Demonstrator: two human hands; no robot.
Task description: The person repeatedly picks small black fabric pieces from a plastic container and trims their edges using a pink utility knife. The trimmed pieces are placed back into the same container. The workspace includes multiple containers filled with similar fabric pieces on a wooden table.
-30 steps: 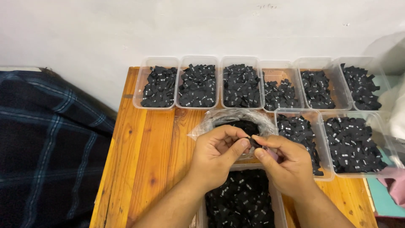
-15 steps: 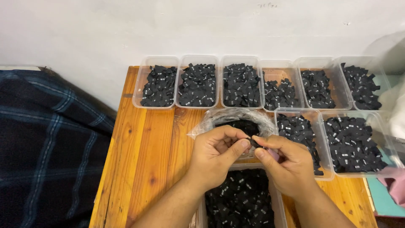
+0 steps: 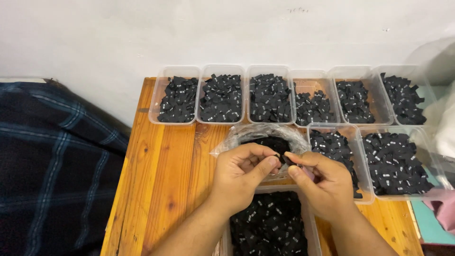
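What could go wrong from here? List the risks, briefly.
1. The left hand and right hand pinch one small black tag at the fingertips over the clear plastic bag; a loose grip may drop it among the look-alike tags below.
2. The clear tubs stand edge to edge, so a tag could easily land in the wrong one.
3. The near tub lies under the wrists, which might nudge it.

Dark plaid fabric (image 3: 52, 166) beside wooden table (image 3: 166, 189), white wall (image 3: 142, 33) behind
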